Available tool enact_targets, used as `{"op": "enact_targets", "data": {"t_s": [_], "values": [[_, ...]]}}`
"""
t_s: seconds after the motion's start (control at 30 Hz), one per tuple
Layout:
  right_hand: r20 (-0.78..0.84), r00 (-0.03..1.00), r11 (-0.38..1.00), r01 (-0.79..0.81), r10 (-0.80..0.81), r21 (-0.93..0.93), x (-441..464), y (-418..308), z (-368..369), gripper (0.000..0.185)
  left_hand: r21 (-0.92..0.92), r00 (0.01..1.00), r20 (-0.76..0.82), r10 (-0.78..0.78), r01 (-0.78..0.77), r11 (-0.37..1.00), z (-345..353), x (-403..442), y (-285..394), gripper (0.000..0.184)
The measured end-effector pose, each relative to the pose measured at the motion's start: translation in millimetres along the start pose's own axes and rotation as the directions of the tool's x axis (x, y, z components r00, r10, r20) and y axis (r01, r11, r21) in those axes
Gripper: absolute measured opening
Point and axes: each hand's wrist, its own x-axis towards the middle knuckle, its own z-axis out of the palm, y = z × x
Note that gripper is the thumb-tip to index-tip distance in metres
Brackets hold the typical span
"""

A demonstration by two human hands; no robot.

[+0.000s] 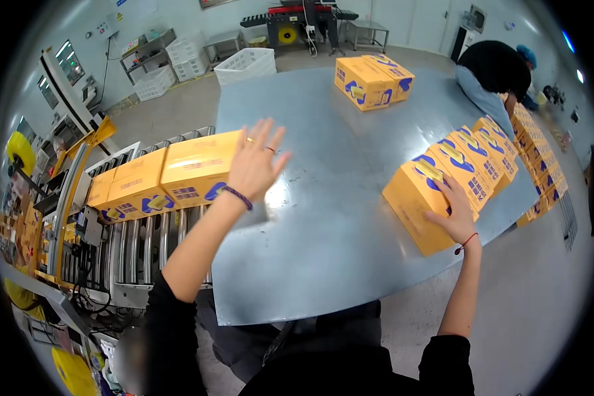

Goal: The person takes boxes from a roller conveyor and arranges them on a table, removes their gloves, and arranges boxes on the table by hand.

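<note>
My left hand (257,162), fingers spread and raised, is beside the near end of a yellow carton (201,162) with blue print. That carton lies at the end of a row on the roller conveyor; whether the hand touches it I cannot tell. On the right, my right hand (454,210) lies with fingers spread against a yellow carton (417,208), the closest in a row of several standing on the metal table (317,244). The thumb is apart from the fingers, and the hand holds nothing between them.
Two yellow cartons (366,82) stand together at the table's far side. A bent-over person (495,72) works at the right by stacked cartons (538,155). The roller conveyor (152,247) meets the table's left edge. White crates (245,65) stand on the floor behind.
</note>
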Motion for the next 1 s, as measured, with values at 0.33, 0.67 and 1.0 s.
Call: {"op": "enact_targets", "data": {"t_s": [0.33,0.67,1.0], "values": [[-0.03,0.999,0.995,-0.03,0.033,0.09,6.2,15.3,3.2,0.073,-0.144,0.926,0.202,-0.32,0.351,0.925,-65.1,-26.1,-38.9,0.05],[-0.164,0.982,0.996,0.088,-0.093,-0.033,6.3,26.6,19.9,0.042,-0.235,0.951,0.296,0.092,-0.021,0.972,-90.3,-152.5,52.9,0.084],[-0.124,0.882,0.881,0.465,-0.454,0.083,-46.1,-122.1,22.0,0.052,-0.59,0.885,0.077,0.459,-0.331,0.737,3.1,1.4,234.2,0.059]]}}
